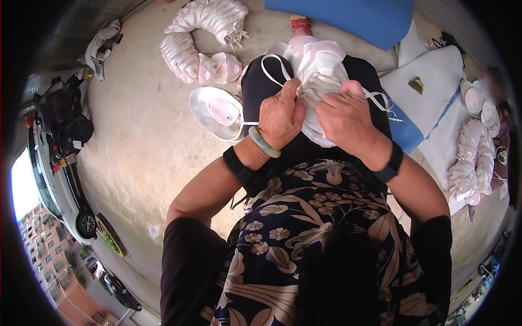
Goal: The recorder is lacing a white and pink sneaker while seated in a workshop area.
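Note:
A white and pale pink sneaker upper [325, 51] rests across my dark-trousered lap. Its white shoelace [264, 68] curves out in a loop on the left and trails in loose ends on the right. My left hand [281, 113] is closed at the left edge of the lacing, thumb and fingers pinching the lace. On the other side, my right hand [346, 115] is curled closed on the lace, its knuckles over the upper. Both fists hide the exact grip and part of the eyelet rows. A pale bangle [265, 143] circles my left wrist.
Curved rows of similar uppers [185, 51] lie on the concrete floor [136, 125] at the far left. Beside my left knee sits a round white container [204, 108]. Another pile of uppers [470, 157] lies to the right, near white sheets [427, 81] and a blue board [348, 19].

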Demonstrator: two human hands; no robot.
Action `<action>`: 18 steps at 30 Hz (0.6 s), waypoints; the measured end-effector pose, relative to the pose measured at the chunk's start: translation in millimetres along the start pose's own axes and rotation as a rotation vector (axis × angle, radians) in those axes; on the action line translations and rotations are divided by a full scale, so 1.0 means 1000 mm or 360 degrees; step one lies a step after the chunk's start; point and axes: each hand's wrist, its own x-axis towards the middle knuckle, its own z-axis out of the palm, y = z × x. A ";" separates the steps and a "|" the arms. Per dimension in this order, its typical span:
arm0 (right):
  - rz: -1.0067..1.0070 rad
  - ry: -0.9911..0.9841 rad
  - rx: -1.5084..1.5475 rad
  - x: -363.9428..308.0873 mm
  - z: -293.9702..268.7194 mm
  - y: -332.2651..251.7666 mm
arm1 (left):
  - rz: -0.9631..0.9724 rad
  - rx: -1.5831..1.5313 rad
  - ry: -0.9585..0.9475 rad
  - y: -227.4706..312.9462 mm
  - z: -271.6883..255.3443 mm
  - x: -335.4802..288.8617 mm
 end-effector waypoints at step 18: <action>0.0912 -0.0434 0.0149 -0.199 -0.064 0.051 | -0.0153 0.0108 -0.0088 0.005 -0.014 0.003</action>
